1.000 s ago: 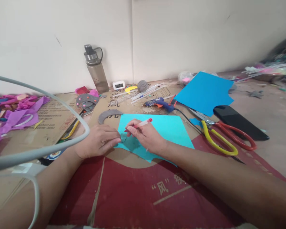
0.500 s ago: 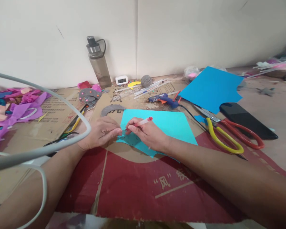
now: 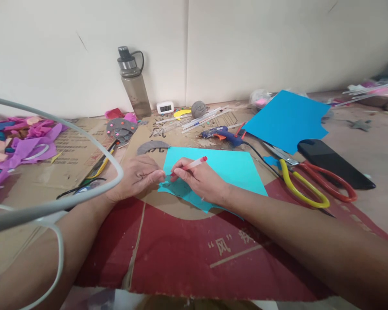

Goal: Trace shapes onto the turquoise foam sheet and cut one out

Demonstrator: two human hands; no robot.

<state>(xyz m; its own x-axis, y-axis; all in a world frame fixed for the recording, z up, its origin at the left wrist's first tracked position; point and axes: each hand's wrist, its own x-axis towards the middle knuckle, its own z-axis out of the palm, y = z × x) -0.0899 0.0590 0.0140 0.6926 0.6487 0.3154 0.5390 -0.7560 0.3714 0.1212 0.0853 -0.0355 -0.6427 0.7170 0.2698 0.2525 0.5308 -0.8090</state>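
Observation:
A red-and-white pen (image 3: pixel 196 163) is gripped in my right hand (image 3: pixel 204 181), its tip end low by the left side of a turquoise sheet of paper (image 3: pixel 236 168). My left hand (image 3: pixel 139 177) is closed with thumb and fingers together at that sheet's left edge, close to the pen. What lies between its fingers is hidden. The sheet's lower edge is cut unevenly, and shadow from my hands covers its near left part. Just beyond my left hand lies a grey crescent-shaped piece (image 3: pixel 151 147).
To the right are large scissors (image 3: pixel 305 172), a black phone (image 3: pixel 334 163) and a blue sheet (image 3: pixel 287 120). A blue glue gun (image 3: pixel 226 135) lies behind the paper. A bottle (image 3: pixel 136 88) and small clock (image 3: pixel 165 107) stand at the back. A pale cable (image 3: pixel 97 146) arches across the left foreground.
Almost nothing differs. The pen's upper end has shifted very slightly, while both hands stay in the same place at the paper's left side.

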